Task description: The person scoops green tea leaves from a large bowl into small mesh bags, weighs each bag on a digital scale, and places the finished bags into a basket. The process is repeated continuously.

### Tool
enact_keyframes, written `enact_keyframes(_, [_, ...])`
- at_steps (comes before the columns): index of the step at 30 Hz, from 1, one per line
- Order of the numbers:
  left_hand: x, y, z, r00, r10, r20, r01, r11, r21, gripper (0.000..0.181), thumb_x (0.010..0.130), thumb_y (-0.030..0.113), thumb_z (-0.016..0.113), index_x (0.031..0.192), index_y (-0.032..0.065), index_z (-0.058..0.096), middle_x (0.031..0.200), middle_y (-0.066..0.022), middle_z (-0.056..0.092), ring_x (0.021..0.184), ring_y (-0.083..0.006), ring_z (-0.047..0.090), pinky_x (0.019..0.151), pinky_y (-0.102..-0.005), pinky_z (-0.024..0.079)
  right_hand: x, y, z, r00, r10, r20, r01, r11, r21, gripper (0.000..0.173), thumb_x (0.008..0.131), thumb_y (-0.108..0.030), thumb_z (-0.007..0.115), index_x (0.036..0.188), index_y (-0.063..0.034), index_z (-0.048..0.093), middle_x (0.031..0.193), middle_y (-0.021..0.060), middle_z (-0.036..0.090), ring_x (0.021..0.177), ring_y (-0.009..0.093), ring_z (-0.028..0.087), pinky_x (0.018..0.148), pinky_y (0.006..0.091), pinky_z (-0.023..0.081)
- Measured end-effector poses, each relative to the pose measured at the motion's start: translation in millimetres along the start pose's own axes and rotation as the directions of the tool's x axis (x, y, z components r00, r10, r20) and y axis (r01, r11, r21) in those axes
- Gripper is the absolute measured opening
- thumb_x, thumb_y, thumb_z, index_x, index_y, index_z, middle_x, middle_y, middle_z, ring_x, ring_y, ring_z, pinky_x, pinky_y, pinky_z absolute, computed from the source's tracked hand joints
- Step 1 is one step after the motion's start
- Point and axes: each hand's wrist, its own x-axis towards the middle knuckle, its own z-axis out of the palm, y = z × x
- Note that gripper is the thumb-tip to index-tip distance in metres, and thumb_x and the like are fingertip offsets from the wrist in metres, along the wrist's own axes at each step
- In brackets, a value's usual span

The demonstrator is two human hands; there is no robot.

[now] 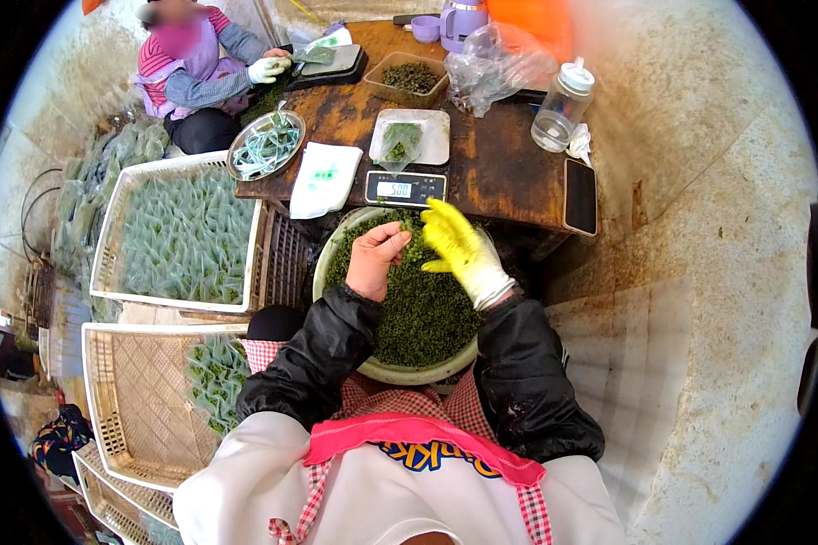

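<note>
A round pale tub (322, 266) full of small green berry-like produce (419, 306) stands before me. Over its far half, my left hand (376, 262) is bare, with the thumb and fingers pinched together. A few green bits (409, 223) show at its fingertips. My right hand (460, 248), in a yellow-and-white glove, is beside it with fingers stretched and thumb apart, holding nothing. Just beyond both hands is a digital scale (439, 146) with a lit display. A clear plastic bag (401, 146) partly filled with green produce lies on its plate.
The wooden table (497, 177) holds white printed bags (326, 180), a metal bowl of ties (268, 146), a plastic tub (416, 95), a bottle (562, 105) and a phone (580, 197). Left are crates (170, 306) (99, 395) of filled bags. A person (198, 75) works at another scale (327, 68).
</note>
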Motion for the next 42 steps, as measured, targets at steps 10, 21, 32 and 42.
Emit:
enact_keyframes(10, [-18.1,-6.4,18.9,0.999,0.017,-0.051,-0.02,0.997,-0.075,0.01,0.089,0.006,0.064,0.099,0.0057,0.064,0.081,0.0035,0.061,0.059,-0.0066,0.049,0.055,-0.0223,0.039,18.5,37.2,-1.4,0.961,-0.259,-0.102,0.091,0.639,-0.764,0.023,0.083,-0.006,0.067,0.105,-0.0027,0.065,0.086,0.0128,0.068,0.073,0.023,0.065,0.063,0.031,0.05])
enact_keyframes(21, [57.2,29.7,18.2,0.77,0.636,-0.042,-0.568,0.714,0.409,0.008,0.082,0.002,0.069,0.087,0.0003,0.063,0.099,-0.0048,0.053,0.086,-0.0139,0.051,0.073,-0.0262,0.043,7.5,2.9,-7.8,0.971,-0.146,-0.187,-0.11,0.421,-0.9,0.015,0.079,-0.014,0.063,0.092,-0.0074,0.066,0.092,0.0193,0.066,0.086,0.039,0.063,0.076,0.042,0.05])
enact_keyframes(32, [111.2,45.8,19.8,0.598,0.638,0.486,-0.319,-0.367,0.874,0.021,0.076,0.012,0.071,0.097,0.0133,0.07,0.122,-0.0082,0.054,0.112,-0.0327,0.046,0.097,-0.0475,0.029,15.5,14.5,-6.6,0.986,-0.062,-0.157,-0.126,0.347,-0.929,0.02,0.079,-0.019,0.065,0.097,-0.0102,0.067,0.1,0.0162,0.066,0.09,0.038,0.062,0.079,0.0428,0.05])
enact_keyframes(42, [52.4,71.4,9.2,0.537,0.719,0.441,-0.362,-0.276,0.89,0.014,0.074,0.009,0.071,0.087,0.0117,0.069,0.1,-0.0045,0.057,0.099,-0.0282,0.051,0.087,-0.0422,0.033,13.8,9.5,-1.3,0.99,0.072,-0.118,-0.134,0.306,-0.943,0.021,0.079,-0.018,0.065,0.098,-0.011,0.067,0.1,0.0141,0.067,0.092,0.036,0.063,0.08,0.0415,0.051])
